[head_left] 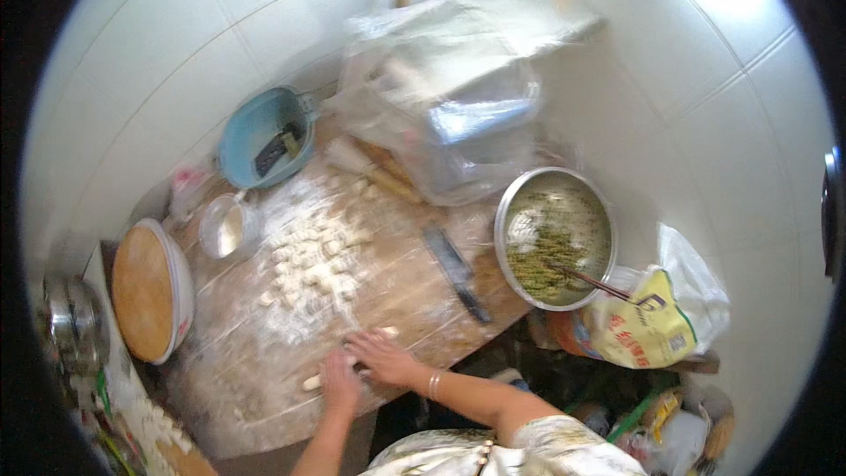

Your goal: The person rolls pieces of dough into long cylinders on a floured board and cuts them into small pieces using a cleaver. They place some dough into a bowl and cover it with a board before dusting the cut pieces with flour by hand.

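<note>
A thin rope of pale dough lies near the front edge of the floured wooden board. Its ends show on either side of my hands, and the middle is covered by them. My left hand presses flat on the rope's left part. Beside it, my right hand lies palm down on the right part, fingers stretched forward and slightly blurred. Beyond the hands, many small dough pieces sit in loose flour. To their right rests a cleaver, its dark handle toward me.
At right stands a steel bowl of green filling with chopsticks, beside a yellow bag. A blue basin, a small flour container and a covered white basin line the left. Plastic sheeting bulges at the back.
</note>
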`<action>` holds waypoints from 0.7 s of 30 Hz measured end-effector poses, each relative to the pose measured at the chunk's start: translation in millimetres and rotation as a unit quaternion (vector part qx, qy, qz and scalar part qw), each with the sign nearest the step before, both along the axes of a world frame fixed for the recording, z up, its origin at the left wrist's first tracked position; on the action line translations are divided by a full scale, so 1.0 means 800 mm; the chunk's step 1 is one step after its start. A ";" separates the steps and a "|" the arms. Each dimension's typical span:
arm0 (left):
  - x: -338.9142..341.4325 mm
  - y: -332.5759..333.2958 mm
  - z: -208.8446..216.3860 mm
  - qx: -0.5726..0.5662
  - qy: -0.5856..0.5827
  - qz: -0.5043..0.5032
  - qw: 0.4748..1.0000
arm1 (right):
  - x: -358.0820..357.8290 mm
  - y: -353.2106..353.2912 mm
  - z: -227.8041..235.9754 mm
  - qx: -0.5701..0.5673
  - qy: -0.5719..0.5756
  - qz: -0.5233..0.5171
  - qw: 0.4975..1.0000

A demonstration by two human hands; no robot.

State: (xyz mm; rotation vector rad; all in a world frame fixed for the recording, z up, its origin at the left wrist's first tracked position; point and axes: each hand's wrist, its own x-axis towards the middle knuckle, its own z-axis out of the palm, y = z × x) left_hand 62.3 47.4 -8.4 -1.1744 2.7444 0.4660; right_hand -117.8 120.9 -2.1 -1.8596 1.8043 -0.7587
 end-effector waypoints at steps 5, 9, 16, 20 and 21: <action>0.022 0.059 0.043 0.058 -0.085 -0.075 0.992 | -0.031 0.074 0.031 0.125 0.068 0.069 0.987; -0.001 0.000 0.021 0.018 -0.033 0.018 0.999 | -0.031 -0.030 0.042 0.192 0.105 -0.049 0.974; -0.068 -0.091 0.047 -0.008 0.060 0.088 0.994 | -0.018 -0.088 0.049 0.140 0.143 -0.143 0.969; -0.086 -0.038 0.019 0.017 0.079 0.054 0.995 | -0.014 -0.023 0.007 0.123 0.165 -0.053 0.977; -0.069 -0.020 0.019 0.037 0.051 0.014 0.998 | -0.015 0.002 0.022 0.146 0.153 -0.034 0.977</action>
